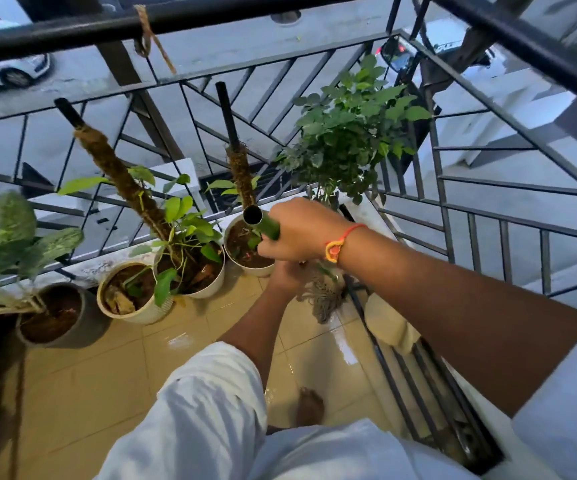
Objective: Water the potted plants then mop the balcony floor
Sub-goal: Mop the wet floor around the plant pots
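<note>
- Right hand is seen clamped around the top of a green mop handle, whose open hollow end is turned toward the camera.
- Left hand is found just below the right hand, mostly hidden by it; its fingers appear curled at the handle, but the grip cannot be told for certain.
- A red-and-orange thread bracelet is worn on the right wrist.
- Below the hands, the grey stringy mop head is seen on the tan tiled floor, partly covered by the forearms and blurred.
- Wet, shiny patches are visible on the tiles near the mop head.
- Left of the mop handle, a row of potted plants is set along the black railing; the white pot nearest the handle is partly hidden behind it.
- A bushy plant stands beyond the hands; its pot is concealed.
- A bare foot is glimpsed on the floor, cut off by white clothing.
</note>
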A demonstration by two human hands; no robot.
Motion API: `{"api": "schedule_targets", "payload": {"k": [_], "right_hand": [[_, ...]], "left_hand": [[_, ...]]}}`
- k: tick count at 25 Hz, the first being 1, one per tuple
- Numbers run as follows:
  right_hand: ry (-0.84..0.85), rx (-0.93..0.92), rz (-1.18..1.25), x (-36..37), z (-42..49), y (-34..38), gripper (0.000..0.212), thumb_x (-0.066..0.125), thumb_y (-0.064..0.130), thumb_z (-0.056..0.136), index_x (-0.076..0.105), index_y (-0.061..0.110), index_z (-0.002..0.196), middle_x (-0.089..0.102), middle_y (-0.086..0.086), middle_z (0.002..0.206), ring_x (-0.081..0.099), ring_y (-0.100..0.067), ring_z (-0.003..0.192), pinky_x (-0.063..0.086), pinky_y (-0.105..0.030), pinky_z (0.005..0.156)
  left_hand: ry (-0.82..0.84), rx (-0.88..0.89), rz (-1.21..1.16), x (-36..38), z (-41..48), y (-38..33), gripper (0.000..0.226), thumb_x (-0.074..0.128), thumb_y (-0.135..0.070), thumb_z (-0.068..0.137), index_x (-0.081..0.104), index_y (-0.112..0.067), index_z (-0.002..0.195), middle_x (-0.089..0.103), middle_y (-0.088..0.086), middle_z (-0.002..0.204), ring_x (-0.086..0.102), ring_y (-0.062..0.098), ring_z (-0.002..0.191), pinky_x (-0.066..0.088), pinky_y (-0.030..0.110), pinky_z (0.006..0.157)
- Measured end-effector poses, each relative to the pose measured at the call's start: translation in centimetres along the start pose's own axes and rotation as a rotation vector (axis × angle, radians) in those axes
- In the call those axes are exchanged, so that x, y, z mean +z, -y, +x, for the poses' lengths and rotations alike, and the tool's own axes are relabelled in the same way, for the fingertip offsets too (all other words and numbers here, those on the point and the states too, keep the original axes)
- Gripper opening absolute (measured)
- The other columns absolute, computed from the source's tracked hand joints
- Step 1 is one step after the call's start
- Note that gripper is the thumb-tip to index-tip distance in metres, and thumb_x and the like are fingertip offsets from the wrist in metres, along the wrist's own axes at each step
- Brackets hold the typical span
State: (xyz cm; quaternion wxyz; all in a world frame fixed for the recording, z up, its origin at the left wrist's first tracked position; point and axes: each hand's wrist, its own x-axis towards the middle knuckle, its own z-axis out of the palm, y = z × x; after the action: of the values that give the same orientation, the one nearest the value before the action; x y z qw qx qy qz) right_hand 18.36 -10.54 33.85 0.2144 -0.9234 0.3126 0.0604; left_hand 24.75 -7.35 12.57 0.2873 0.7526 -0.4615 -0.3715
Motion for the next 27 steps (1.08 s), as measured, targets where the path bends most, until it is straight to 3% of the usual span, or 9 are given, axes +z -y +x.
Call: {"api": "schedule_targets", "payload": {"k": [2,7,10,12,15,17,21,24,27], "right_hand": [[-0.012,-0.012,0.108,-1.2,1.2,0.3,0.039,0.065,0.036,0.084,0.048,0.017,0.054,0.048,0.000,0.053,0.046,-0.018,0.050,0.031,-0.027,0.051],[-0.011,-0.097,0.287,-1.9,5.3,6.4,0.038,0.068,0.038,0.084,0.059,0.020,0.052,0.054,0.007,0.052,0.051,-0.012,0.053,0.037,-0.029,0.054],[0.039,-0.134,0.439,-0.2,7.8,11.7,0.025,0.072,0.040,0.081,0.074,0.017,0.071,0.070,-0.004,0.072,0.066,-0.017,0.070,0.054,-0.035,0.065],[0.080,-0.146,0.603,0.8,9.5,15.1,0.023,0.073,0.037,0.081,0.074,0.014,0.077,0.072,-0.012,0.087,0.071,-0.024,0.086,0.060,-0.040,0.073],[0.146,-0.151,0.835,3.3,11.4,19.0,0.016,0.073,0.028,0.086,0.073,0.015,0.076,0.072,-0.004,0.085,0.069,-0.011,0.084,0.056,-0.030,0.068],[0.158,-0.097,0.924,6.8,12.1,20.2,0.024,0.076,0.033,0.082,0.070,0.010,0.081,0.075,-0.010,0.096,0.073,-0.017,0.094,0.061,-0.038,0.079],[0.229,-0.007,0.963,16.5,11.7,22.1,0.055,0.074,0.063,0.077,0.073,0.011,0.094,0.075,-0.013,0.106,0.070,-0.033,0.105,0.053,-0.057,0.098],[0.329,-0.017,0.946,22.6,10.6,25.1,0.040,0.070,0.054,0.088,0.073,0.016,0.100,0.073,0.013,0.118,0.066,-0.004,0.109,0.052,-0.038,0.102],[0.333,-0.042,0.945,25.6,10.5,27.8,0.018,0.071,0.027,0.094,0.074,0.010,0.097,0.072,0.011,0.119,0.064,0.011,0.103,0.048,-0.011,0.089]], "left_hand": [[-0.082,0.150,-0.091,-1.4,0.5,0.2,0.019,0.069,-0.005,0.096,0.069,0.001,0.114,0.071,0.008,0.110,0.063,0.009,0.104,0.050,0.016,0.088],[-0.124,0.022,-0.141,-10.0,-2.2,4.3,0.018,0.073,-0.020,0.095,0.073,-0.010,0.110,0.077,0.007,0.106,0.070,0.022,0.100,0.056,0.038,0.089],[-0.191,-0.013,-0.113,-15.2,-4.9,9.6,0.017,0.073,-0.025,0.093,0.073,-0.015,0.107,0.078,0.006,0.102,0.072,0.023,0.097,0.058,0.045,0.088],[-0.244,-0.049,-0.104,-18.9,-7.0,12.8,0.014,0.073,-0.023,0.093,0.073,-0.015,0.104,0.076,0.004,0.099,0.070,0.021,0.093,0.056,0.038,0.082],[-0.324,-0.109,-0.038,-23.8,-9.9,17.7,0.021,0.074,-0.020,0.094,0.074,-0.011,0.114,0.077,0.008,0.105,0.070,0.023,0.098,0.053,0.033,0.081],[-0.328,-0.161,0.017,-25.7,-11.7,21.4,0.031,0.073,-0.017,0.093,0.072,-0.009,0.123,0.077,0.013,0.112,0.070,0.030,0.105,0.055,0.039,0.087],[-0.278,-0.356,0.130,-27.1,-15.7,29.2,0.024,0.066,-0.010,0.094,0.071,-0.008,0.117,0.074,0.019,0.111,0.067,0.036,0.104,0.047,0.036,0.080],[-0.253,-0.529,0.169,-27.6,-19.1,34.7,0.020,0.060,-0.006,0.095,0.071,-0.012,0.111,0.073,0.018,0.111,0.067,0.036,0.106,0.051,0.040,0.088],[-0.246,-0.621,0.163,-28.4,-21.5,38.4,0.018,0.061,-0.008,0.097,0.069,-0.014,0.111,0.071,0.017,0.113,0.066,0.037,0.107,0.053,0.041,0.091]]}}
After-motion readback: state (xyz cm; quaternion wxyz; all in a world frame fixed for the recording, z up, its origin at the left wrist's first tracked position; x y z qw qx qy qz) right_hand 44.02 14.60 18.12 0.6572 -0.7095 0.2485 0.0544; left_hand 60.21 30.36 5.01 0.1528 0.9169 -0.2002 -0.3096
